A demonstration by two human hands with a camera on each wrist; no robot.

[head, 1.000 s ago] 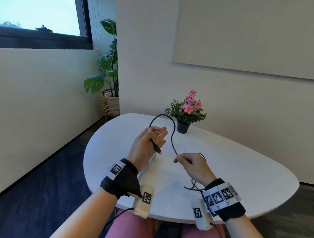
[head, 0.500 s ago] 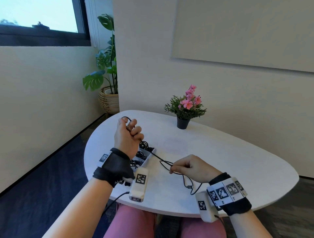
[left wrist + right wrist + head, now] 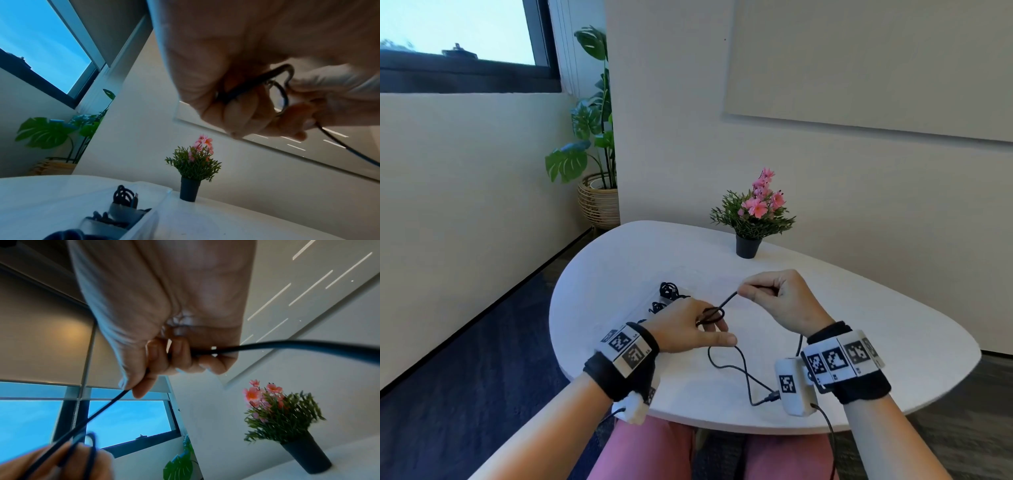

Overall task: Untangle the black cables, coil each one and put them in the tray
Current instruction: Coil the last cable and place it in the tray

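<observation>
A thin black cable runs between both hands over the white table. My left hand holds a small loop of it around its fingers; that loop shows clearly in the left wrist view. My right hand pinches the taut stretch rising from the loop, and the cable leaves the fist's other side. The slack lies on the table, ending in a plug near my right wrist. A clear tray behind my left hand contains coiled black cables.
A small potted plant with pink flowers stands at the back of the table. A large leafy plant in a woven basket sits on the floor in the corner. The table's near edge is by my lap.
My left hand came down and toward me from above the tray, now holding a loop of cable. My right hand rose and moved forward, pulling the cable taut up from the loop.
</observation>
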